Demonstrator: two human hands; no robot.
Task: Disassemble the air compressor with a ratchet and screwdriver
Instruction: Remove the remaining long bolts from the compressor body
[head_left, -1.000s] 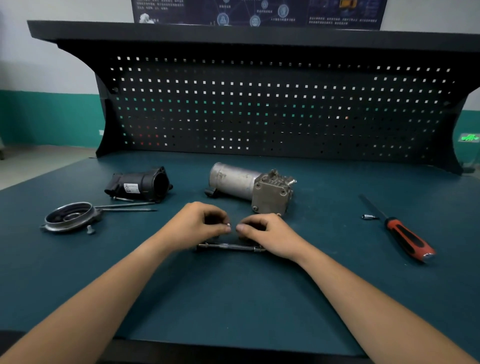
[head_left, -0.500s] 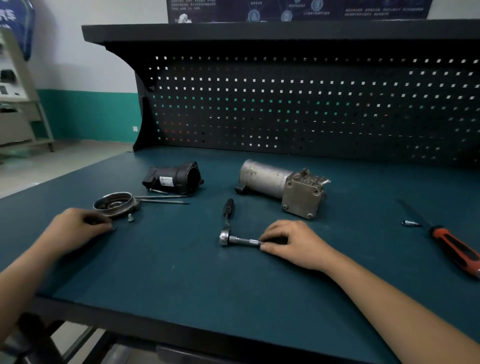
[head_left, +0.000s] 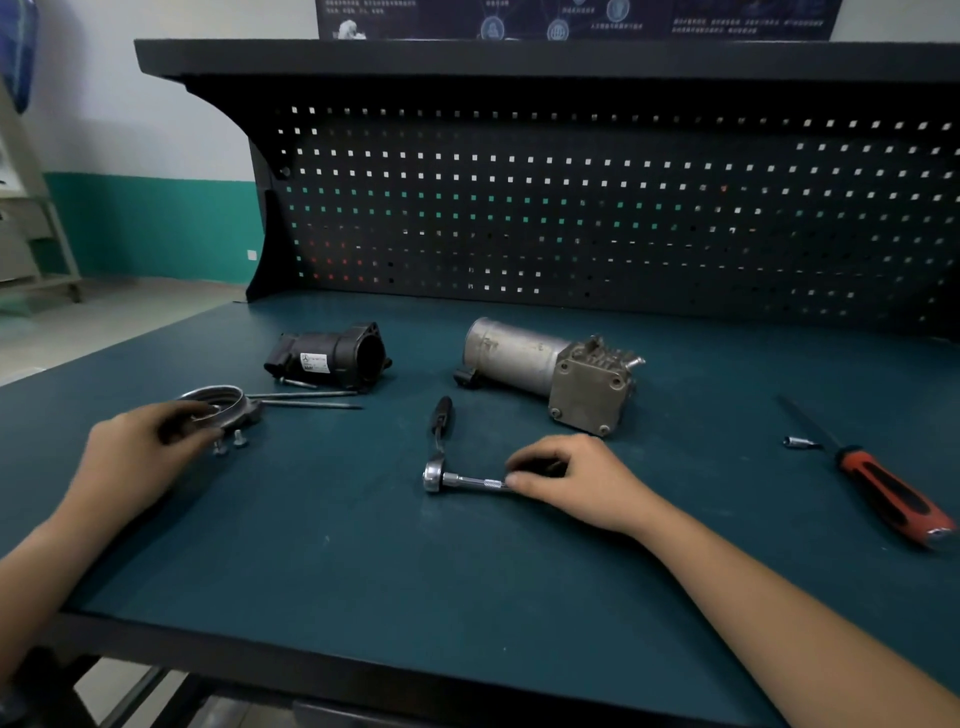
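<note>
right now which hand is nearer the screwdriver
Right. The right hand holds the ratchet, left of the screwdriver; the left hand is farther left, at the metal ring.

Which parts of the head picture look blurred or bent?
Head view: the left hand is blurred, the ratchet and right hand are sharp; the wide lens bends the hole rows of the pegboard; the screwdriver looks soft near the right edge.

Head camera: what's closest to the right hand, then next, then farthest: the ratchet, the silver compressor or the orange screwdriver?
1. ratchet, pinched by the right hand.
2. compressor, just behind the hand.
3. screwdriver, far right.
</note>
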